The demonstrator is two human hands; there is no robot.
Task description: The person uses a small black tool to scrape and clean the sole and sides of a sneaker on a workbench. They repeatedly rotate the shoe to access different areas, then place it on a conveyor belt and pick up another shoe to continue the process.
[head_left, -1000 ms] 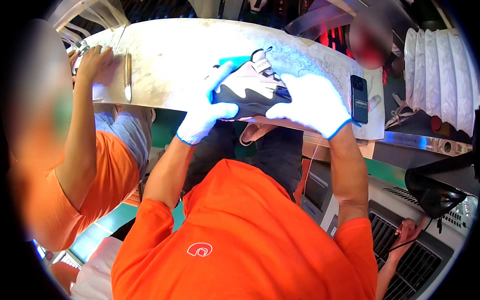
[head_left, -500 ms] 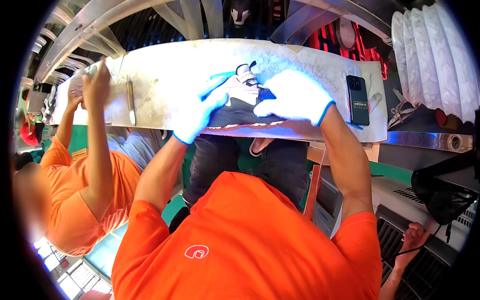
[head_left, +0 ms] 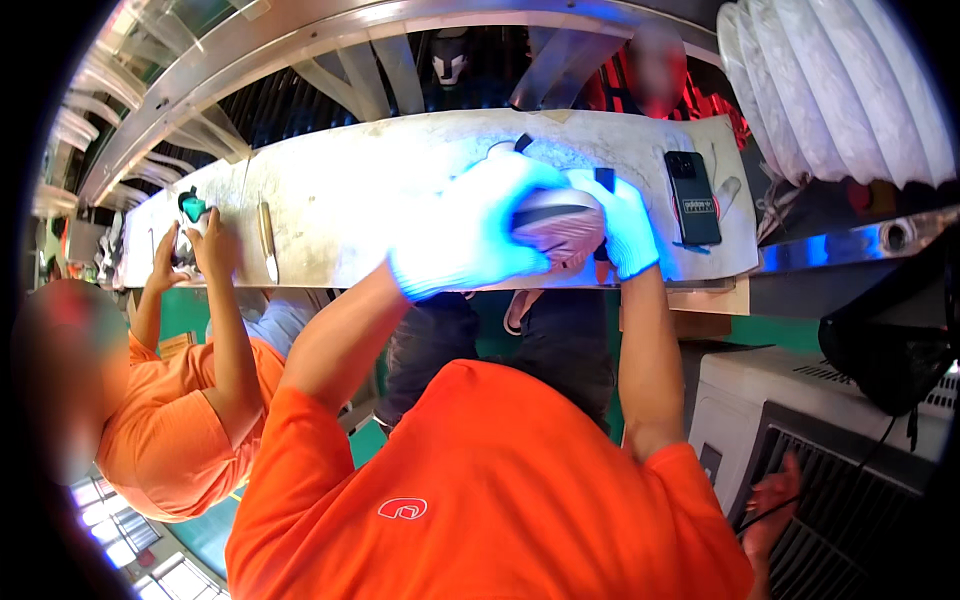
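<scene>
I hold a sneaker point(head_left: 566, 232) over the front edge of the worktable, tipped so that its pinkish ridged sole shows. My left hand point(head_left: 470, 235), in a white knit glove lit blue, is closed around the shoe's upper and side, covering most of it. A black pull tab point(head_left: 522, 143) sticks up beyond that hand. My right hand point(head_left: 627, 225), gloved alike, is closed right beside the sole. A dark narrow piece point(head_left: 604, 179) shows above its fingers, and something dark shows below them. I cannot make out what this is.
The pale, stained worktable point(head_left: 340, 190) carries a wooden-handled knife point(head_left: 266, 240) on the left and a black phone point(head_left: 692, 198) on the right. At far left a co-worker's hands point(head_left: 200, 245) handle another shoe. A white ribbed duct point(head_left: 840, 90) hangs at upper right.
The sneaker has been lifted and turned from its side view to show its sole. My left hand has moved right across it. The co-worker's hands have come down.
</scene>
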